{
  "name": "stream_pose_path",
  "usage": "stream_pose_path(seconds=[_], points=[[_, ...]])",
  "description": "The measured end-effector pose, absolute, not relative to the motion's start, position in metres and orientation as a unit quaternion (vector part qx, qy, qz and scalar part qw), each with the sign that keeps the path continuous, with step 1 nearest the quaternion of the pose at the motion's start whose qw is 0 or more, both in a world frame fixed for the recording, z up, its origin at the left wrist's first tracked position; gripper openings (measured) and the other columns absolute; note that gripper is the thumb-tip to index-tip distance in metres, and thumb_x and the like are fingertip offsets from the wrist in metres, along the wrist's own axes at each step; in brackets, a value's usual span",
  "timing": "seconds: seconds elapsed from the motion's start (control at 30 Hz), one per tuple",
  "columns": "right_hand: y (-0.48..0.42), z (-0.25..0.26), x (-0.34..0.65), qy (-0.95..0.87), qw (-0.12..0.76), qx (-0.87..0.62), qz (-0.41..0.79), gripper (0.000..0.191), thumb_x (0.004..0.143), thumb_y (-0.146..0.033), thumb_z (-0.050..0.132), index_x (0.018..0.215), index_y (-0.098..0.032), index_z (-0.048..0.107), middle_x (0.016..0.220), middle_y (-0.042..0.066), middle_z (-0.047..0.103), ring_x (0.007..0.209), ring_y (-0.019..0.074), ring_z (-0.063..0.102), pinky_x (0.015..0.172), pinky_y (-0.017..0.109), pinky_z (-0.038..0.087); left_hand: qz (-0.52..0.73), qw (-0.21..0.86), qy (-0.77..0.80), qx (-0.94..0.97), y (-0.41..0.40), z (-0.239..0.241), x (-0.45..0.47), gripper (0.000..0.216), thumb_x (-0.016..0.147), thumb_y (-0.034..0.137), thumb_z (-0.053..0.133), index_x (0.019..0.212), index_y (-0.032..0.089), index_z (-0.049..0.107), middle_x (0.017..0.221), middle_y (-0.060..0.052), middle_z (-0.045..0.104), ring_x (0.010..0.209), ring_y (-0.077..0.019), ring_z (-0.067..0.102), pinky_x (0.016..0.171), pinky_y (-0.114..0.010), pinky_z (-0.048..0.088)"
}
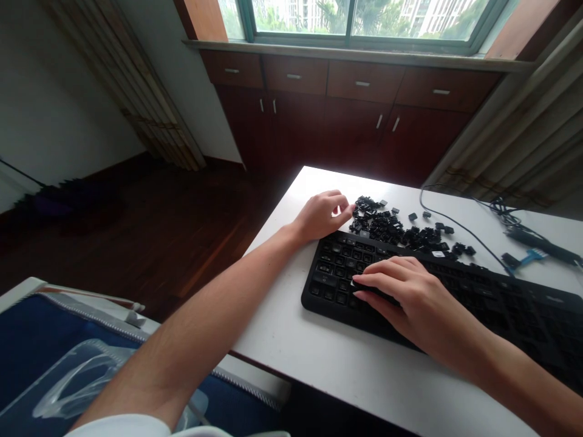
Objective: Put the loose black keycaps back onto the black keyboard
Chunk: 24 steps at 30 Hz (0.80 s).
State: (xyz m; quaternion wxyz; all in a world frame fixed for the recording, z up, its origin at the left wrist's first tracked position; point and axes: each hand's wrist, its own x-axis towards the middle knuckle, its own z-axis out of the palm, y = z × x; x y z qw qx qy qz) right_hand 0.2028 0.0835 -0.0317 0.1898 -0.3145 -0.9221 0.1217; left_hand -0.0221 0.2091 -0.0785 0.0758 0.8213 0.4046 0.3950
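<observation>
A black keyboard (314,300) lies on the white table, with many key positions bare and some keycaps in place at its left end. My right hand (407,291) is over the keyboard, thumb and fingers closed on what looks like a dark keycap (354,283), mostly hidden by the fingers. Behind the keyboard is a pile of loose black keycaps (385,227). My left hand (324,213) rests at the left edge of this pile, fingers curled and thumb and forefinger close together; whatever is between their tips is too small to make out.
A blue-handled tool (531,257) and a black cable (449,217) lie right of the pile. The white table (291,340) ends in a corner at the far left. A blue chair-like seat with a plastic bag (82,376) stands at lower left. Cabinets (291,121) line the window wall.
</observation>
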Motion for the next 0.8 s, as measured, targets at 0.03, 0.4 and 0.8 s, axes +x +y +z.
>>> stream_pose_path(seconds=[0.03, 0.4, 0.8], points=[[0.085, -0.033, 0.203, -0.921, 0.192, -0.315, 0.128, 0.019, 0.098, -0.023, 0.057, 0.111, -0.025, 0.07, 0.106, 0.005, 0.074, 0.094, 0.0212, 0.066, 0.088, 0.042, 0.049, 0.396, 0.075, 0.405, 0.821, 0.209, -0.079, -0.022, 0.032, 0.097, 0.034, 0.053, 0.073, 0.016, 0.063, 0.08, -0.003, 0.062, 0.066, -0.0115, 0.054, 0.067, -0.026, 0.046], [0.075, -0.039, 0.202, -0.895, 0.244, -0.34, 0.153, 0.01, 0.095, -0.02, 0.06, 0.093, -0.026, 0.069, 0.102, 0.003, 0.075, 0.091, 0.0205, 0.066, 0.087, 0.041, 0.052, 0.396, 0.068, 0.402, 0.823, 0.209, -0.079, -0.022, 0.03, 0.097, 0.032, 0.053, 0.073, 0.016, 0.062, 0.079, -0.003, 0.062, 0.066, -0.0117, 0.055, 0.067, -0.027, 0.046], [0.076, -0.03, 0.201, -0.936, 0.189, -0.27, 0.125, 0.01, 0.095, -0.016, 0.058, 0.097, -0.022, 0.066, 0.106, 0.004, 0.072, 0.087, 0.0183, 0.064, 0.086, 0.041, 0.049, 0.396, 0.071, 0.398, 0.824, 0.21, -0.079, -0.022, 0.03, 0.097, 0.032, 0.053, 0.074, 0.016, 0.064, 0.08, -0.004, 0.063, 0.068, -0.0127, 0.056, 0.068, -0.027, 0.046]])
